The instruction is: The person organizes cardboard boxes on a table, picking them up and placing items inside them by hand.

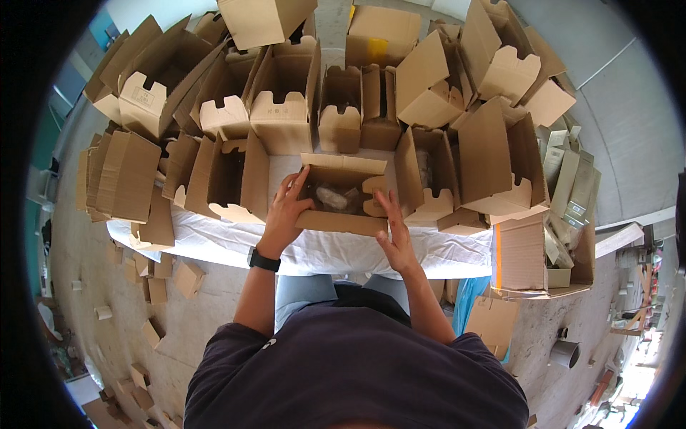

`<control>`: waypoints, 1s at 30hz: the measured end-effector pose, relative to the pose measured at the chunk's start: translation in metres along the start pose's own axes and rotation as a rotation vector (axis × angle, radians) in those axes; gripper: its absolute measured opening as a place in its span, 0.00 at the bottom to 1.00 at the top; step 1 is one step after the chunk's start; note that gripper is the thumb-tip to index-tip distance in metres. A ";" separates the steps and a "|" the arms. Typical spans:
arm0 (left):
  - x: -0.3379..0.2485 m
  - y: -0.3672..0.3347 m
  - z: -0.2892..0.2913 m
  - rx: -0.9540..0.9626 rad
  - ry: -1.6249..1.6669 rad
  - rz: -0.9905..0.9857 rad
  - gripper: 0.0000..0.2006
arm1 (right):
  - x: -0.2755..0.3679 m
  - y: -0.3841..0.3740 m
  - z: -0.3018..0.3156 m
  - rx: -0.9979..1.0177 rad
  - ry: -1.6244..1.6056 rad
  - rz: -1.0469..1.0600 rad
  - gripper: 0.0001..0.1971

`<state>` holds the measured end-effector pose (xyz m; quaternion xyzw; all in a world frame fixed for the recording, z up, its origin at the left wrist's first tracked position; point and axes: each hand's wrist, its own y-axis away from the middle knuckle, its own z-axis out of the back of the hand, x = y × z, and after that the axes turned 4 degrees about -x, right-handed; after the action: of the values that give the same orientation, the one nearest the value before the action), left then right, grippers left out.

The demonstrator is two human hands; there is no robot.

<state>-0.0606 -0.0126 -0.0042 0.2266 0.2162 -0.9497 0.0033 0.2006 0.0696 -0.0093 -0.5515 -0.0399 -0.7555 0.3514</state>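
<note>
An open cardboard box (341,222) lies lengthwise on the white cloth in front of me. Inside it sits a clear plastic bag (334,199) with something pale in it; its contents are too unclear to name. My left hand (287,213) grips the box's left end, fingers along the side wall and thumb over the near corner. At the other end, my right hand (395,232) rests against the box beside its notched flap (374,197), fingers stretched and thumb apart.
Several open, notched cardboard boxes (283,113) crowd both sides and the back of the white cloth (221,243). At right stands a larger carton (525,250) near stacked long packages (575,179). Small boxes (189,279) and a grey cylinder (564,353) lie on the floor.
</note>
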 end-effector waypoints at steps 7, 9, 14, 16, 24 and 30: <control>-0.004 0.007 -0.003 -0.086 0.018 0.051 0.22 | 0.004 -0.001 -0.004 0.031 0.021 -0.150 0.39; -0.014 0.013 -0.011 -0.185 -0.035 0.131 0.33 | -0.004 0.000 -0.004 0.005 0.029 -0.069 0.39; -0.014 0.037 -0.020 -0.181 -0.025 0.206 0.41 | -0.002 0.001 -0.005 -0.010 0.050 -0.021 0.38; -0.013 0.036 -0.018 -0.164 0.010 0.210 0.41 | -0.003 0.002 -0.005 -0.007 0.073 -0.007 0.38; -0.010 0.035 -0.020 -0.158 0.028 0.199 0.33 | -0.003 -0.003 -0.001 -0.077 -0.063 -0.097 0.32; -0.009 0.034 -0.021 -0.148 0.048 0.204 0.28 | 0.007 -0.024 0.003 -0.157 0.038 -0.207 0.30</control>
<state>-0.0402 -0.0360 -0.0310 0.2693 0.2615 -0.9202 0.1113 0.1877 0.0857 0.0057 -0.5557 -0.0305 -0.7989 0.2280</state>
